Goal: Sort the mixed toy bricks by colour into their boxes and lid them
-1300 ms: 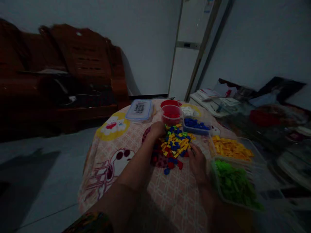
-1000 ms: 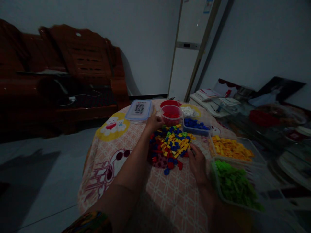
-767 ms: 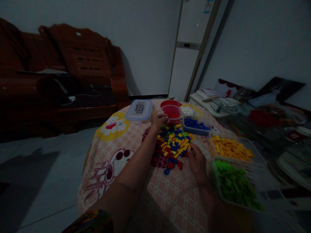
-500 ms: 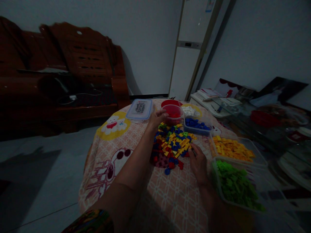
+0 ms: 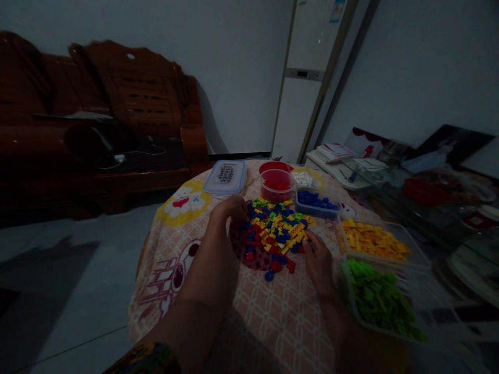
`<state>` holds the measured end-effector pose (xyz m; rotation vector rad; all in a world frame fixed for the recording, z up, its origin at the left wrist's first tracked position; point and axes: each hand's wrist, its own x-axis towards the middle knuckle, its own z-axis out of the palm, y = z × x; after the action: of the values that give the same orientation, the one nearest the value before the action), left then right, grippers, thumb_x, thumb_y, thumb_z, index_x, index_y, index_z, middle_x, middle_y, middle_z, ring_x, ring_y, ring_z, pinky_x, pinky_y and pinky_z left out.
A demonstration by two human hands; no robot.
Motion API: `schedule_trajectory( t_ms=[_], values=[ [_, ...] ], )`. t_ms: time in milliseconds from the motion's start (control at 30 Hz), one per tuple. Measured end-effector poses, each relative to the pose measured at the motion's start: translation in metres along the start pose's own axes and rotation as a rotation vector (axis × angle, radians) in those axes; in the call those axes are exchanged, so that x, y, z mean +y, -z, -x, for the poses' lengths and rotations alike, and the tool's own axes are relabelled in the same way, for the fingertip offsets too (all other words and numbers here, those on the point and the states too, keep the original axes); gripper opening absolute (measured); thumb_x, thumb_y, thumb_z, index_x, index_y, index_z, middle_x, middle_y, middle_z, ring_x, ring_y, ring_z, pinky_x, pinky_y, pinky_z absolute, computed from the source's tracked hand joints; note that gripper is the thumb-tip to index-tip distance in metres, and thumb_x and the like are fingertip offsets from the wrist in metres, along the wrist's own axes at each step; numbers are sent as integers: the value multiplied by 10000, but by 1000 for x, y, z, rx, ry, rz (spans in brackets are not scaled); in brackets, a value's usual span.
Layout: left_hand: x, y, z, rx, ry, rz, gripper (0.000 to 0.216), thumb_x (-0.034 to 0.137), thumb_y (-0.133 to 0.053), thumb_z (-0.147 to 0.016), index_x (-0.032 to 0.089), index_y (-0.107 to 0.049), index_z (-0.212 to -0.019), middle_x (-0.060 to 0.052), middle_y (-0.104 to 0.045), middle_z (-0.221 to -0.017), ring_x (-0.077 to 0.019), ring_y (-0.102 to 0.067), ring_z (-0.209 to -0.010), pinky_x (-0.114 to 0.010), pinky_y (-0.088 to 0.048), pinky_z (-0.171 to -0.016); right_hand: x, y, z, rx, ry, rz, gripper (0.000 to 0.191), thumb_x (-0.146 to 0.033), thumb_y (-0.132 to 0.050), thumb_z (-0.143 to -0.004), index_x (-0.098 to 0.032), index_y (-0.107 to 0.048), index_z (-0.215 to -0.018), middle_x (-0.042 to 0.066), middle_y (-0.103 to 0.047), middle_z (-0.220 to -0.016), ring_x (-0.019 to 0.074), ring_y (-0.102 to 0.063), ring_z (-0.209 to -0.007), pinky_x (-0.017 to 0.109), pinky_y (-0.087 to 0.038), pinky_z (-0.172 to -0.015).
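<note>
A heap of mixed toy building bricks (image 5: 283,226) in yellow, blue, red and green lies on the patterned tablecloth (image 5: 268,317). At its left edge my left hand (image 5: 232,209) bends down toward the bricks; the back of the hand hides most of its fingers. Beside the right edge of the heap rests my right hand (image 5: 320,262), its thumb and fingers drawn together around something small and dark that I cannot make out. Behind the heap stands a round clear tub (image 5: 276,195) with red bricks in it.
Clear boxes hold blue bricks (image 5: 317,200), yellow bricks (image 5: 374,240) and green bricks (image 5: 384,298) along the right. White pieces (image 5: 304,179) lie behind the blue ones. A lidded box (image 5: 226,176) sits at the back left. Beyond are a wooden sofa (image 5: 136,98) and a glass table (image 5: 390,182).
My left hand has moved from the rim of the red tub, down and left, to the left edge of the heap. My right hand has stayed about where it was.
</note>
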<state>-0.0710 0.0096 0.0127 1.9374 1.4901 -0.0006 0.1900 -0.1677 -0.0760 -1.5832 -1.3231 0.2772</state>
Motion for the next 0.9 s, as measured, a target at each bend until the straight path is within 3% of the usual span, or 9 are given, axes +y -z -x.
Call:
schedule_trajectory(
  t_ms=[367,600,733,900],
  values=[
    [9,-19,-13,88,-137,83,54,146,-677,-525,186,-687,-561,16,-626,-505,-128,-546,-495,-204,-400,-496,-2,2,1,5,-4,2,426,-402,-496,-892,-160,-700,-1176,154,-681,-1253,281,-615,-1171,489,-444,-1067],
    [0,-10,-13,175,-183,219,35,167,-672,-577,165,-685,-545,12,-605,-481,-114,-521,-481,-204,-375,-499,2,1,1,3,-1,-6,423,-401,-498,-901,-166,-698,-1188,150,-676,-1264,280,-608,-1182,488,-439,-1072],
    [6,-12,-24,396,-213,551,54,176,-692,-580,143,-687,-622,23,-600,-488,-101,-522,-473,-196,-389,-495,1,0,1,4,-3,9,431,-416,-493,-903,-166,-703,-1185,149,-681,-1256,284,-613,-1175,490,-443,-1065],
    [46,-32,-40,558,-323,1168,161,205,-703,-617,121,-655,-745,6,-647,-576,-107,-596,-528,-231,-496,-589,0,1,2,4,0,6,432,-411,-487,-910,-159,-698,-1191,150,-678,-1262,272,-610,-1182,478,-440,-1071]
  ],
)
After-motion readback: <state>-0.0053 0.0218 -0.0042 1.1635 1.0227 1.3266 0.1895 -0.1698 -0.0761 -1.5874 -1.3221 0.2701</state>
